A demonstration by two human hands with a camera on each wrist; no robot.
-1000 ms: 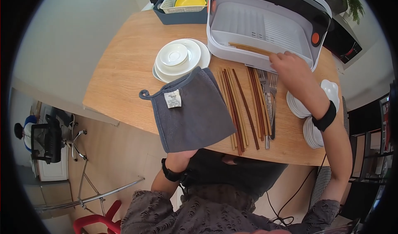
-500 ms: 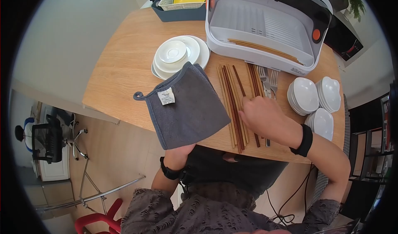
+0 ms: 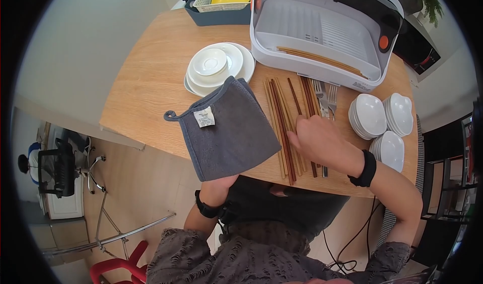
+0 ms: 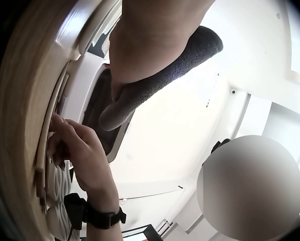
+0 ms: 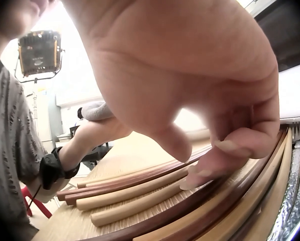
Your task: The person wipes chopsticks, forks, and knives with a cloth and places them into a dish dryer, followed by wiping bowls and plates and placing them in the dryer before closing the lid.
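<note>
A grey cloth (image 3: 234,133) with a white label and a hanging loop lies spread over my left hand (image 3: 221,182). It hides the fingers in the head view; the left wrist view shows the heel of the hand against the cloth. My right hand (image 3: 317,139) reaches down into the wooden chopsticks (image 3: 284,133), dark and light, laid lengthwise on the table. In the right wrist view its thumb and index finger straddle light chopsticks (image 5: 135,193), fingertips right at the wood, other fingers curled. I cannot tell whether they pinch one.
An open white box (image 3: 322,77) with several light chopsticks in its front stands at the back. Left of it are stacked white plates (image 3: 246,72) and a blue basket (image 3: 221,20). Forks (image 3: 332,100) lie right of the chopsticks, beside stacked white bowls (image 3: 368,115).
My right hand has come back from the box to the chopsticks on the table, leaving light chopsticks in the box. A dark chopstick under it has shifted slightly right. The cloth barely moved.
</note>
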